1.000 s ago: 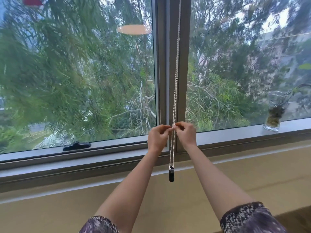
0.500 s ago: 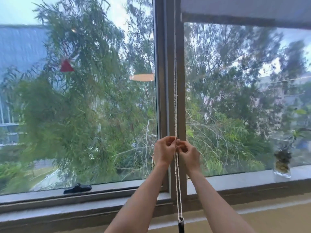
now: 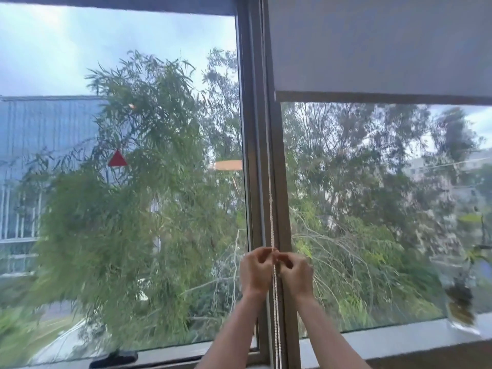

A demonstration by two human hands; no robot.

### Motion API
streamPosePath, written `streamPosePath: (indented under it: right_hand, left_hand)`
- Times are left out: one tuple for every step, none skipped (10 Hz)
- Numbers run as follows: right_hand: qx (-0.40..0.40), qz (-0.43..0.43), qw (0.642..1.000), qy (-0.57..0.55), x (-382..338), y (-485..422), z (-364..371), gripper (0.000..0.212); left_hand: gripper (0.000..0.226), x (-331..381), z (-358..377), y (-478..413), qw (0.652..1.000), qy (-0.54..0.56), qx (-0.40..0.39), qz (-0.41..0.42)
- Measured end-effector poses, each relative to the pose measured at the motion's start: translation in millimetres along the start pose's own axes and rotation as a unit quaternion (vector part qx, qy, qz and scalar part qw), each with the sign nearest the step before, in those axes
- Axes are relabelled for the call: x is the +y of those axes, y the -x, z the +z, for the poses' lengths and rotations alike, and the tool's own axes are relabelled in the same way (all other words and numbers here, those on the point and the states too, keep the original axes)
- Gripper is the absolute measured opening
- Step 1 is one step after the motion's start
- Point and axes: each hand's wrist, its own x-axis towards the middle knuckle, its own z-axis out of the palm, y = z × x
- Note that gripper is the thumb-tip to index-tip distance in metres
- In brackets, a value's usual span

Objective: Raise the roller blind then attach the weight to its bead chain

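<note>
A white bead chain point(image 3: 271, 198) hangs down the window's centre post. My left hand point(image 3: 256, 270) and my right hand point(image 3: 296, 272) meet at the chain, fingertips pinched on its two strands at about the same height. The grey roller blind point(image 3: 378, 49) covers the top of the right pane, and its bottom bar point(image 3: 380, 98) sits roughly a quarter of the way down. The chain runs on below my hands to the frame's bottom edge. The black weight is out of view below.
The left pane's blind edge point(image 3: 117, 6) shows at the very top. A black window handle point(image 3: 114, 359) lies on the left sill. A glass jar with a plant point(image 3: 460, 296) stands on the right sill. Trees and a building lie outside.
My view has tilted upward, so the blind's bottom bar now shows and the weight has dropped out of frame. My hands stay pinched on the chain.
</note>
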Motion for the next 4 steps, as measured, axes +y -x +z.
streamPosePath:
  right_hand:
    - [-0.001,0.016,1.000,-0.009,3.5,8.4,0.4,0.017]
    - [-0.002,0.038,0.999,0.003,-0.2,9.2,0.8,0.016]
    - [0.022,0.037,0.999,0.013,-11.6,4.1,6.1,0.019]
    - [0.048,-0.004,0.998,0.045,-30.1,-3.4,3.3,0.026]
  left_hand:
    - [0.014,-10.3,-0.8,7.7,1.000,0.003,-0.011,-0.015]
    - [0.011,-13.8,-4.3,6.9,1.000,-0.022,-0.015,-0.012]
    - [0.011,-4.7,-9.8,2.8,0.995,-0.102,-0.007,0.023]
    - [0.028,13.9,-15.5,-1.3,0.985,-0.162,0.024,0.054]
